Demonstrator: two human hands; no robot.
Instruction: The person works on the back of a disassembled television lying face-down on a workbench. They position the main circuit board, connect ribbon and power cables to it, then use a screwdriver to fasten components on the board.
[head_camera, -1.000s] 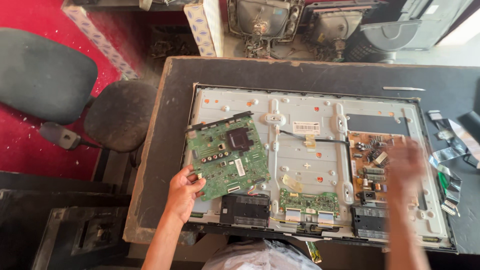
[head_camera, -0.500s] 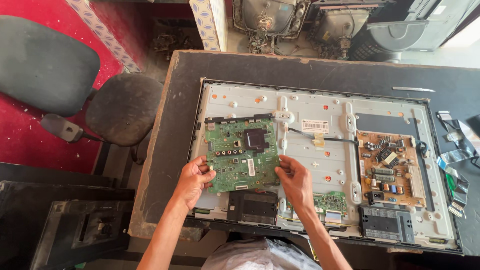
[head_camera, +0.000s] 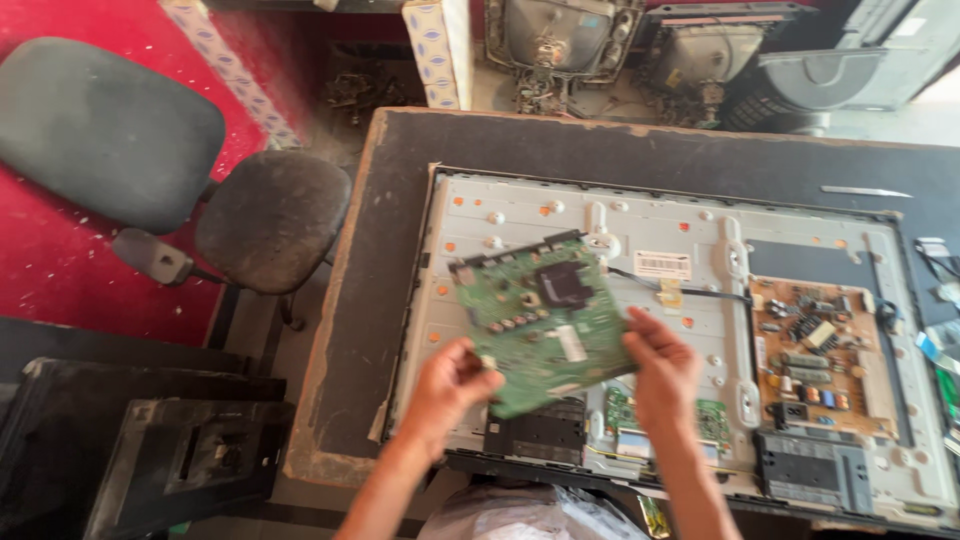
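I am now lifting the green circuit board (head_camera: 545, 320) clear of the metal back panel (head_camera: 690, 225), tilted, left-hand fingers (head_camera: 478, 362) pinching its near-left edge, right-hand fingers (head_camera: 640, 335) pinching its right edge, where a second ago only my left hand held it flat.

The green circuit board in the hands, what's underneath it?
Under the green circuit board, held by the left hand and right hand, lies the grey metal back panel. The patch directly beneath is covered.

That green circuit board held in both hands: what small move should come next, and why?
Probably lift the green circuit board clear and set it aside. Left hand and right hand grip its lower corners, and it is tilted up off the metal back panel.
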